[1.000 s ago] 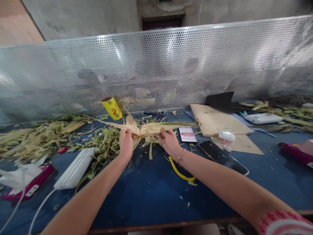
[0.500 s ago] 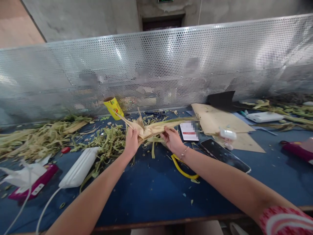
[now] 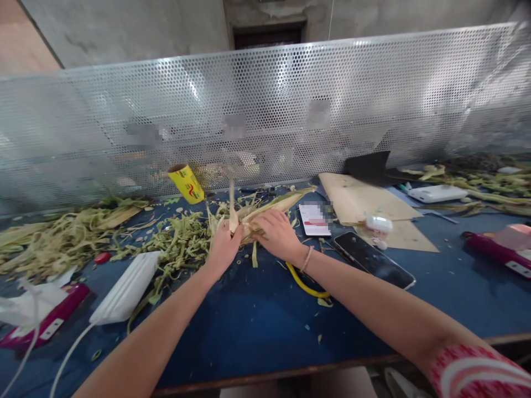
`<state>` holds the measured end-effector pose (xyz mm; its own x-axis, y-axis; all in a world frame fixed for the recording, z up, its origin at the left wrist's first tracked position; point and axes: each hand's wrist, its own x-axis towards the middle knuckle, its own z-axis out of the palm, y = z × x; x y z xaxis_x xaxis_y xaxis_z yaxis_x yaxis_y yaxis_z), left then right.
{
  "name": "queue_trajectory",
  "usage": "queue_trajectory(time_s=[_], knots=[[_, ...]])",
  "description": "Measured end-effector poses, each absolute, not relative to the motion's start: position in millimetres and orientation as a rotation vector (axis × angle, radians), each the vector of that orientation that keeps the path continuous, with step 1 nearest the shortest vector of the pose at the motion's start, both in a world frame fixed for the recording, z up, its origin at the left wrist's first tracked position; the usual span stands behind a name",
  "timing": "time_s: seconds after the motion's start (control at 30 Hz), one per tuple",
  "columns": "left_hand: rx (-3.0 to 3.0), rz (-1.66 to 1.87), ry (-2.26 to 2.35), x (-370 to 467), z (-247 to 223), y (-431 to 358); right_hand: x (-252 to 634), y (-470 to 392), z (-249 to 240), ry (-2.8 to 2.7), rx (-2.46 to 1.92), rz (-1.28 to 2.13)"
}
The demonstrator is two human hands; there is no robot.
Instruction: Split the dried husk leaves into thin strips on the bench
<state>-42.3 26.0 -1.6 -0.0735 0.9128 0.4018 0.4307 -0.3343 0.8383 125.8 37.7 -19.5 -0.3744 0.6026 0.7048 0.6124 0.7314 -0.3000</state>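
Observation:
My left hand (image 3: 224, 247) is closed around the near end of a pale, dried corn husk (image 3: 290, 200), and a narrow strip stands upright from that grip. Beside it my right hand (image 3: 279, 234), with a bracelet at the wrist, curls its fingers over the husk; its fingertips are partly hidden. The husk's greenish tip points away to the right. Left of my hands lies a heap of green knotted or twisted husk pieces (image 3: 186, 236). Under my right wrist shows a yellow curved handle or loop (image 3: 306, 284).
A yellow tube (image 3: 187, 183) stands tilted behind the heap. Loose husks (image 3: 78, 231), a white power strip (image 3: 126, 288) and a tissue pack (image 3: 50, 315) lie left. A card (image 3: 311, 221), phone (image 3: 373, 260), earphone case (image 3: 378, 223) and brown paper (image 3: 365, 196) lie right. Perforated metal screen (image 3: 274, 110) behind.
My right hand has slid left along the husk, close to my left hand, and its fingers now lie over the husk. The narrow strip at my left hand now stands upright. The view shifted slightly.

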Motion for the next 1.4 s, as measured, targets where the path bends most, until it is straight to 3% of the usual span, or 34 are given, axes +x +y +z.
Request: queue_trajectory(time_s=[0.3, 0.47, 0.8, 1.0, 1.2, 1.4], knots=[[1.618, 1.087, 1.541, -32, 3, 13, 132, 43, -15, -2.343, -0.988, -0.194], [1.574, 0.841, 1.489, -29, 11, 9, 150, 51, -2, -2.672, -0.777, -0.225], [1.545, 0.787, 1.329, -36, 13, 11, 152, 48, 3, -2.626, -0.715, 0.320], [1.612, 0.882, 1.103, -40, 18, 7, 140, 34, 8, -2.300, -0.646, 0.628], [1.478, 1.197, 0.997, -27, 18, -7, 123, 16, 12, -1.894, -0.583, 0.974], [1.331, 1.156, 0.870, -24, 20, -11, 115, 5, 14, -1.635, -0.537, 1.355]])
